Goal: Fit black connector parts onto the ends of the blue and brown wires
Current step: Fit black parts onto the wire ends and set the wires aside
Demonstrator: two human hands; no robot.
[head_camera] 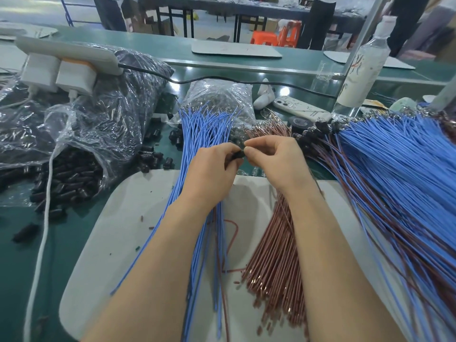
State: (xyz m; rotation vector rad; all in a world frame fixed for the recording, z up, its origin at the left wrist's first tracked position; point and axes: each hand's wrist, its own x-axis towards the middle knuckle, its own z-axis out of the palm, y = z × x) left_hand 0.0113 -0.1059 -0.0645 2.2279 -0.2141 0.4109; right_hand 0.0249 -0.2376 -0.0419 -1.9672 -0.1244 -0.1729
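Where left hand [212, 170] meets right hand [274, 161], connector [237, 154] sits.

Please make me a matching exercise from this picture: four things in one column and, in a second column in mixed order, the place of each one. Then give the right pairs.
Things
1. black connector part
2. phone
3. plastic bag
4. bottle

Places
A. standing upright at the back right
B. on the left, open, with black parts spilling out
C. pinched between the left hand and the right hand
D. lying flat beyond the brown wires

Pairs: 1-C, 2-D, 3-B, 4-A
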